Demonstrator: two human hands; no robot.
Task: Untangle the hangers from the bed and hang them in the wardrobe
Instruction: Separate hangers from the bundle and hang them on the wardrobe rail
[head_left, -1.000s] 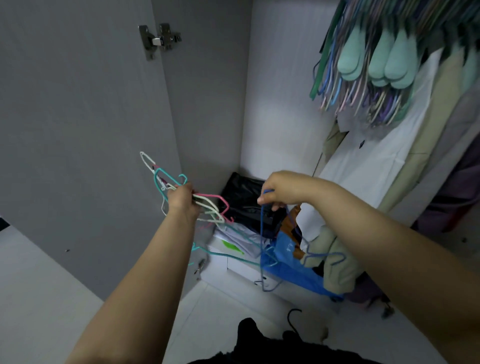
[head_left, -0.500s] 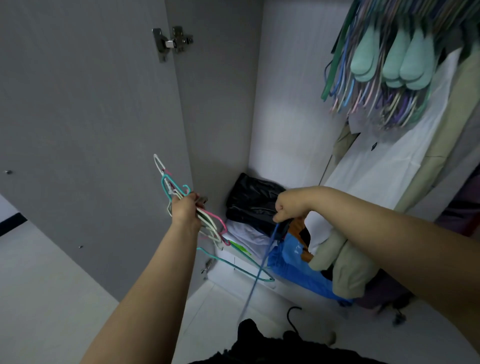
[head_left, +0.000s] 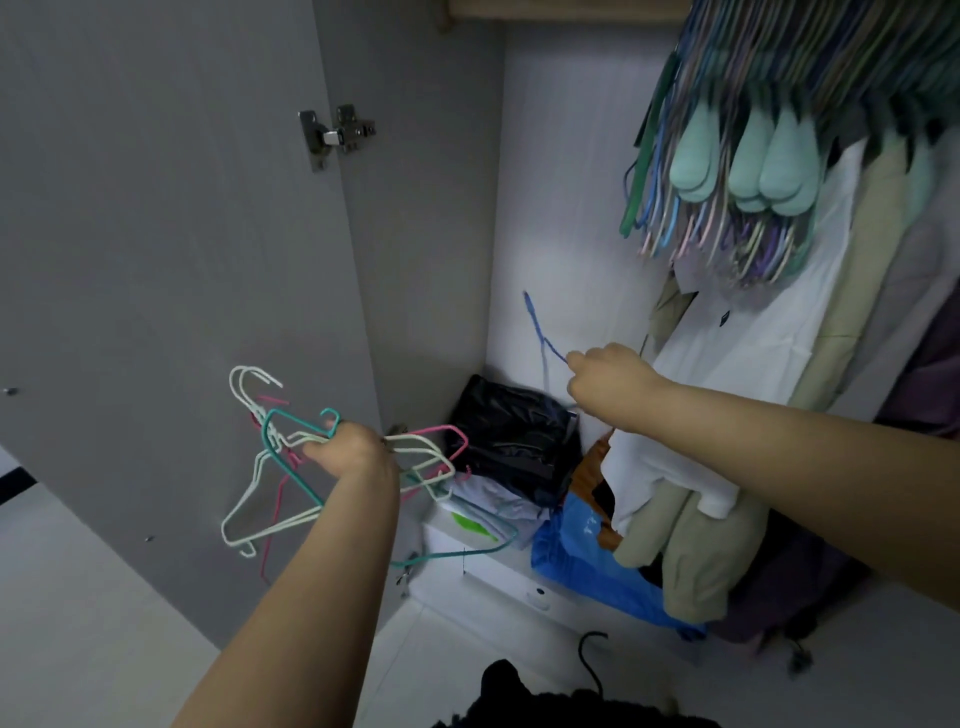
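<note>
Open wardrobe door (head_left: 156, 260) at far left, hinge (head_left: 337, 136) near its top edge. Left hand (head_left: 349, 448) clamped round bundle of hangers (head_left: 270, 467), cream, teal and pink, hooks and shoulders interlocked, held low beside the door. Likely light, stiff, thin wire, prone to snagging; best taken at the neck below the hook. Right hand (head_left: 602, 382) pinching single blue hanger (head_left: 540, 332), hook end raised against the wardrobe back wall (head_left: 561, 182). Hung hangers (head_left: 753, 182) crowded at upper right, clothes (head_left: 753, 338) below. Judged: blue one freed, not yet hung.
</note>
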